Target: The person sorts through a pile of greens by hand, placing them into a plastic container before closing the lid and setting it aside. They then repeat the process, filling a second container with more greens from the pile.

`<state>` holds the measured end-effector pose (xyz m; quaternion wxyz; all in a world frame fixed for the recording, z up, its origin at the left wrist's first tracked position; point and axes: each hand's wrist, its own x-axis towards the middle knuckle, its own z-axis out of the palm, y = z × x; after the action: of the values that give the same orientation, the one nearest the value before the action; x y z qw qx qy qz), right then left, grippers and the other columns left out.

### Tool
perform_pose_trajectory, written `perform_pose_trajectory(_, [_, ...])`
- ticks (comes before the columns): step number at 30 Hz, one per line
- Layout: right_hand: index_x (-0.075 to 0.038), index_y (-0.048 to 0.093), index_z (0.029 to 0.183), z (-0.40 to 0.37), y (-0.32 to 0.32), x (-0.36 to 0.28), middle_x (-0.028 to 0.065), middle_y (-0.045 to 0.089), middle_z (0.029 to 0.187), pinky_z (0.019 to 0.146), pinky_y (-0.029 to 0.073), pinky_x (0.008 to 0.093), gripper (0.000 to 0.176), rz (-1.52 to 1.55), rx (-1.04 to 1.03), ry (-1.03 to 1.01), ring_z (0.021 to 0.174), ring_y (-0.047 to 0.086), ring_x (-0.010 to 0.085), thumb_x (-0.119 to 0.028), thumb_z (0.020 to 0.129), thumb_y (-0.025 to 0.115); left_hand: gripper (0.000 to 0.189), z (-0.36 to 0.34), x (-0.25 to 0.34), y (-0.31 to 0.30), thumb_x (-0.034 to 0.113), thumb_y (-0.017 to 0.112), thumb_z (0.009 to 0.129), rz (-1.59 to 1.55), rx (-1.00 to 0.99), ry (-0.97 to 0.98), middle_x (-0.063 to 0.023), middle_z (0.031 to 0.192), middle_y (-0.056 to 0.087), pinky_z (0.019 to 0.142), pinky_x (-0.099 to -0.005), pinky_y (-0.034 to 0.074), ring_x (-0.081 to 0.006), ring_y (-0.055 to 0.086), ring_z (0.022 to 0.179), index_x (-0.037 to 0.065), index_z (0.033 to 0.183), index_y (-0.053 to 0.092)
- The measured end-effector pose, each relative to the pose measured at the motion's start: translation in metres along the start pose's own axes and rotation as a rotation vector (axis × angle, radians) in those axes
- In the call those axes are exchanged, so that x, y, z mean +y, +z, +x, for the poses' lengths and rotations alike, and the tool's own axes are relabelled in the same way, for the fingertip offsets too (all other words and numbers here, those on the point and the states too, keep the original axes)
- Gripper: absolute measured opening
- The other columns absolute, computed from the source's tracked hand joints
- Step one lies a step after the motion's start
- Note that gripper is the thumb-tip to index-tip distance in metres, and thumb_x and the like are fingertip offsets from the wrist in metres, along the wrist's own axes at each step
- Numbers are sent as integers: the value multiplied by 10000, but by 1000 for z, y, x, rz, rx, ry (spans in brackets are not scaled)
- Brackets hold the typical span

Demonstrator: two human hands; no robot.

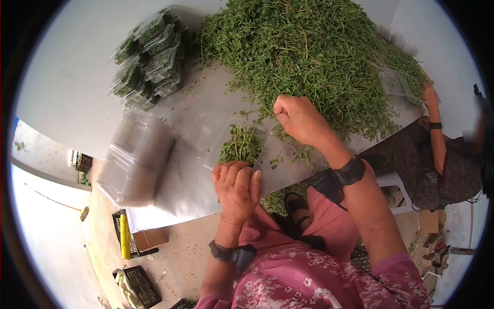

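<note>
My left hand (236, 190) rests at the near edge of a clear plastic box that holds green sprigs (242, 146); its fingers bend over the box's edge. To the right and farther up, my right hand (298, 118) is closed at the near edge of a big heap of green stems and leaves (303, 56). Whatever its fingers hold is hidden. Some loose sprigs lie on the table between the box and the heap.
Filled clear boxes (149, 59) are stacked at the back left. Nested clear boxes (136, 157) lie left on the table (193, 190). A co-worker (437, 154) reaches toward the heap's right side. Black crates (139, 286) stand on the floor.
</note>
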<state>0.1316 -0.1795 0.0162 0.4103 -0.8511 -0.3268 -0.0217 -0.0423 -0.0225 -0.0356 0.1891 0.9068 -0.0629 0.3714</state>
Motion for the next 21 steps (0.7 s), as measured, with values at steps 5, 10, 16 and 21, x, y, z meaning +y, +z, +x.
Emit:
perform_pose_trajectory(5, [3, 642, 974, 0, 5, -9, 166, 663, 794, 655, 509, 391, 113, 94, 33, -191, 701, 651, 302, -2, 863, 622, 141, 0, 0, -1, 111, 730, 836, -13, -17, 23, -90, 976, 668, 912, -442, 421, -289, 610, 935, 40, 909, 632])
perform_pose_trajectory(10, [9, 645, 982, -2, 13, -14, 158, 668, 884, 705, 521, 392, 109, 98, -31, -389, 772, 660, 302, -26, 880, 628, 198, -4, 4, -1, 102, 729, 835, -6, 23, -38, -154, 1136, 619, 938, -480, 433, -359, 573, 1052, 17, 994, 647])
perform_pose_trajectory(16, [15, 649, 968, 6, 3, 1, 156, 662, 877, 706, 519, 412, 115, 63, 65, -215, 779, 660, 324, -53, 876, 649, 240, -3, 8, -2, 100, 726, 834, 75, 67, -75, -206, 1247, 569, 1003, -526, 408, -424, 530, 1173, 2, 1040, 652])
perform_pose_trajectory(21, [-2, 679, 952, 1, -4, 3, 181, 695, 972, 835, 526, 475, 110, -124, -153, -38, 966, 659, 399, -66, 867, 648, 246, 0, 2, 1, 146, 740, 827, 98, -57, -41, -162, 1182, 616, 1021, -502, 384, -372, 559, 1160, 14, 1019, 660])
